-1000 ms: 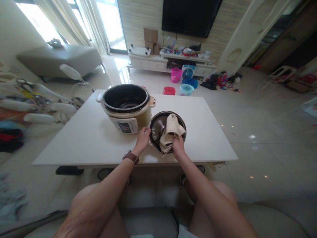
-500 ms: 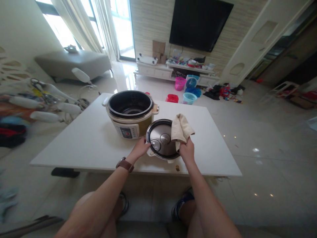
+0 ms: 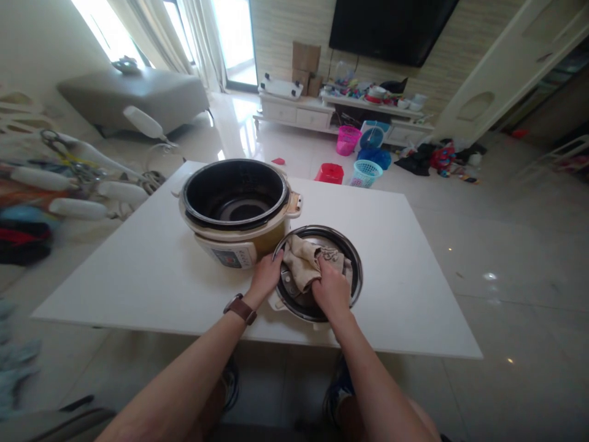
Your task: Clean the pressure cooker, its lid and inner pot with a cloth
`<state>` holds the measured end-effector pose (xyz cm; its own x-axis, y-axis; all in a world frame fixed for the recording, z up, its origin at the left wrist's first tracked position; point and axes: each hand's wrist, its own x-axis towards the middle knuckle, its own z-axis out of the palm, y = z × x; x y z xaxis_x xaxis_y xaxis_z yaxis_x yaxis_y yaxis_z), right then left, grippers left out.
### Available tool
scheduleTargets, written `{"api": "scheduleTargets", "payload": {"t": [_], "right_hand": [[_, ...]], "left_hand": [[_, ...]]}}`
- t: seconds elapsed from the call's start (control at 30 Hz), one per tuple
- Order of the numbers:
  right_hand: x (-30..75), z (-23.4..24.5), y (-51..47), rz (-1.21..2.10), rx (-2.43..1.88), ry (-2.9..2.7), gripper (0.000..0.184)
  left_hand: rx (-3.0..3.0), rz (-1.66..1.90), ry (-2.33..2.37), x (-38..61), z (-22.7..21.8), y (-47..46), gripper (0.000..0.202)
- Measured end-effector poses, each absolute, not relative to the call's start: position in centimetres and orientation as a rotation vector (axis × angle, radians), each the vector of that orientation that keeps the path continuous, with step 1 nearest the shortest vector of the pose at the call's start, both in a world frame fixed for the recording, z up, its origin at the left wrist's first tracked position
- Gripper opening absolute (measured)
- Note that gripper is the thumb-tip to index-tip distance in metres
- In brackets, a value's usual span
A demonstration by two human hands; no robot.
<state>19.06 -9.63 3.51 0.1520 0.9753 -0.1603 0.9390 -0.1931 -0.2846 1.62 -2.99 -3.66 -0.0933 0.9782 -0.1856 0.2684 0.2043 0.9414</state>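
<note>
Lid (image 3: 301,301) in left hand (image 3: 267,276), cloth (image 3: 302,263) in right hand (image 3: 333,288), black pot (image 3: 237,190) inside cooker (image 3: 271,240).

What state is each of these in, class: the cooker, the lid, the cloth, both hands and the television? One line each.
White-and-gold electric cooker: upright, uncovered.
Round silver metal lid with dark rim: off the cooker, inner side showing.
Beige fabric cloth: crumpled, against the lid.
Left hand: closed on the lid's edge.
Right hand: gripping the cloth.
Black flat-screen television: screen dark.
</note>
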Motion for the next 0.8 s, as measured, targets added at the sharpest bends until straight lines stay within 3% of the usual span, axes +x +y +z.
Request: {"api": "scheduleTargets", "payload": {"t": [0.1, 0.3, 0.8], "right_hand": [[19.9, 2.8, -9.2, 0.409, -2.234, -1.876, 0.061], [20.1, 2.2, -9.6, 0.356, -2.085, -1.893, 0.058], [21.3, -0.1, -13.2, 0.514, -1.996, -1.808, 0.084]], "left_hand": [[1.332, 0.858, 1.581, 2.1, -4.1, -2.9, 0.053], [1.457, 0.83, 1.59, 2.4, -4.3, -3.3, 0.06], [1.785, 0.896, 1.614, 3.8, -2.3, -7.0, 0.047]]}}
